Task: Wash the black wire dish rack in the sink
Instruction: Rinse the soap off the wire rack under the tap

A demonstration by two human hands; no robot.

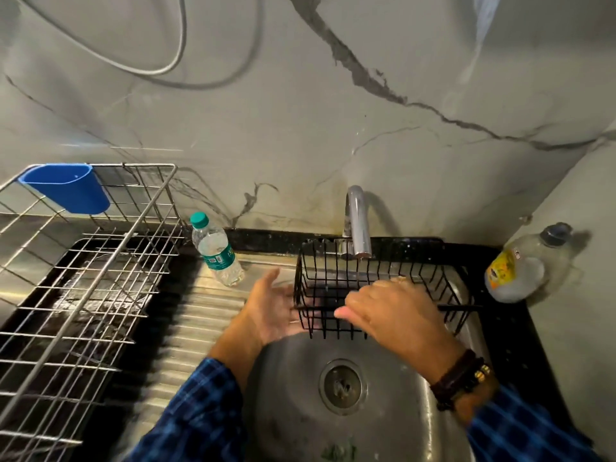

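Touching rack in sink: left hand beside, right hand atop.

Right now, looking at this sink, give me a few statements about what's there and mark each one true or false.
1. The black wire rack sits in the sink, below the tap. True.
2. The water bottle has a red cap. False: its cap is green.
3. A blue cup hangs on the silver wire rack at the left. True.
4. The water bottle stands right of the basin. False: it stands left of it, on the ribbed drainboard. The bottle on the right is the yellow-labelled bottle.
5. The left hand and the right hand are both at the black wire rack. True.
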